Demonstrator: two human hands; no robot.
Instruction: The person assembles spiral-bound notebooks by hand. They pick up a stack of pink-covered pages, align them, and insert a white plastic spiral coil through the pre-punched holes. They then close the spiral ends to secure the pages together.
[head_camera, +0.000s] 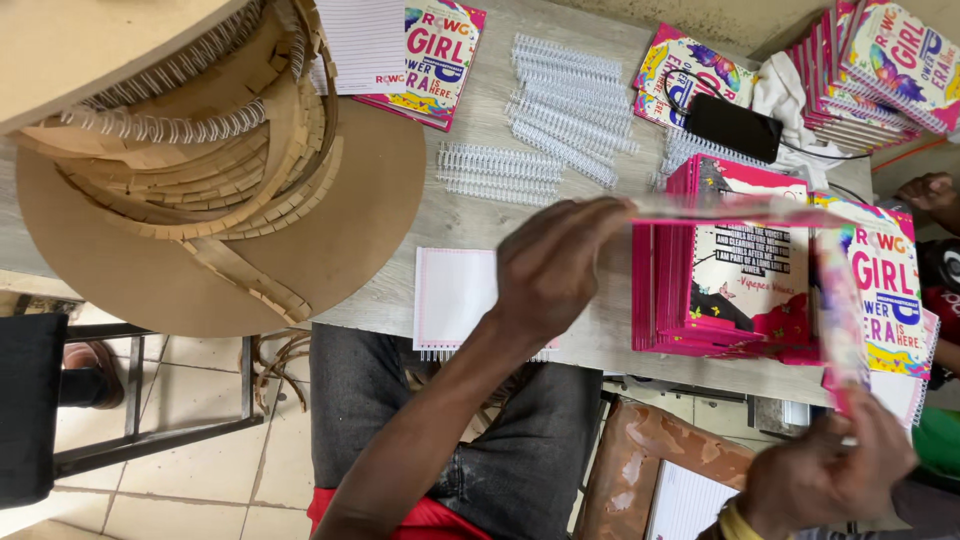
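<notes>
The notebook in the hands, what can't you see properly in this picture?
- Notebook, head view: blurred by motion, so its cover cannot be made out.
- Right hand: cut by the bottom edge; its grip is blurred.
- Lined pad: the left hand covers its right side.
- Pink stack: the top cover is partly behind the notebook.
- Another person's hand: cut by the right edge.

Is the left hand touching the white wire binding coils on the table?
Apart. The head view shows the left hand gripping a blurred pink cover, with bare table between it and the coils.
</notes>
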